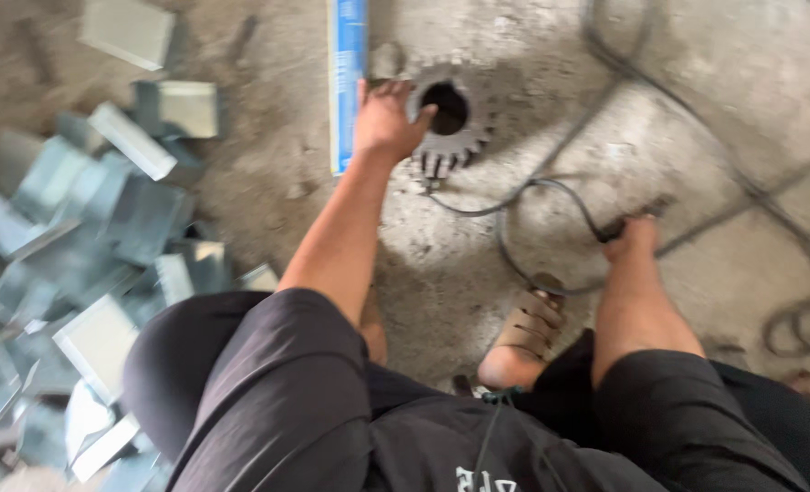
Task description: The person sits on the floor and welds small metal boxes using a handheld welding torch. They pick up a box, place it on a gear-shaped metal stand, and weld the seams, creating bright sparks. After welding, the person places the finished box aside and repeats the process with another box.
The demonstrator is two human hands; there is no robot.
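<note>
Grey toothed gear [451, 114] lies flat on concrete floor [697, 118], upper centre of frame. Left hand [387, 123] grips gear rim, thumb hooked at round centre hole. Right hand [631, 239], centre right, closed around black cable [551, 187] looping across floor. Long blue-and-white strip [348, 82] just left of left hand, upright in frame. Pile of grey metal offcuts [86, 264] fills left side. Sandalled foot [525, 335] lower centre.
</note>
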